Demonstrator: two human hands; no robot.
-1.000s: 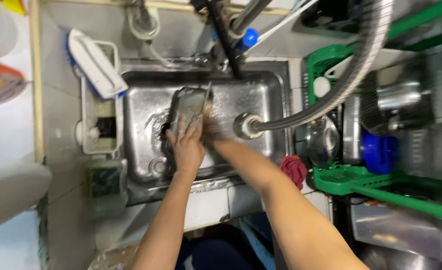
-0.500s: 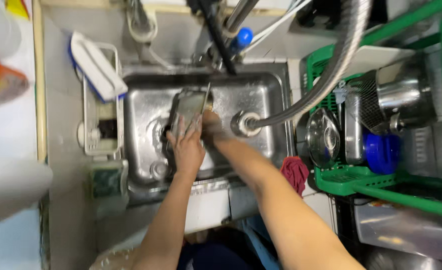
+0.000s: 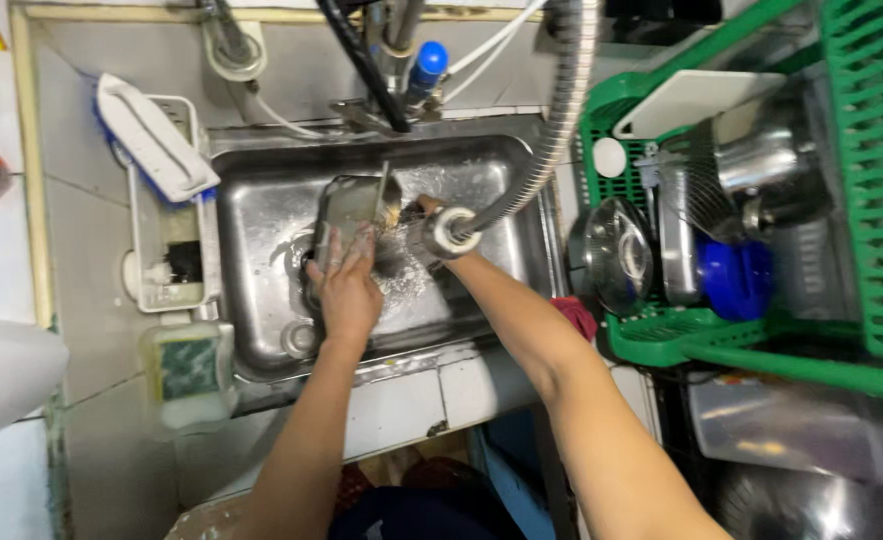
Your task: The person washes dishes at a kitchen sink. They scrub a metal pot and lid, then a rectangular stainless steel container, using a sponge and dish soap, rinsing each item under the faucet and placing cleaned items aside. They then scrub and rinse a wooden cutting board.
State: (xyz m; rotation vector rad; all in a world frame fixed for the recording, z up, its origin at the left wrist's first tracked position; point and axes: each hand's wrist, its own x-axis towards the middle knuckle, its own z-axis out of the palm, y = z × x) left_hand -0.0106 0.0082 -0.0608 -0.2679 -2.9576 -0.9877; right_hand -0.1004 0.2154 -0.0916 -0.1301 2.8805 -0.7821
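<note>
A rectangular metal tray [image 3: 347, 205] stands tilted inside the steel sink [image 3: 262, 300]. My left hand [image 3: 347, 285] grips the tray's near edge. My right hand [image 3: 427, 225] holds the flexible metal sprayer hose [image 3: 552, 140] at its head, right beside the tray, and is partly hidden behind the nozzle. Water and foam wet the sink bottom around the tray.
A white brush [image 3: 152, 140] lies on a white soap holder [image 3: 167, 260] left of the sink. A green sponge in a tub [image 3: 190, 368] sits nearer me. A green dish rack [image 3: 762, 330] on the right holds a lid [image 3: 617, 255], pots and a blue bowl [image 3: 732, 275]. Taps and pipes stand behind the sink.
The sprayer head and my right hand have shifted closer to the tray. My left hand keeps its grip on the tray.
</note>
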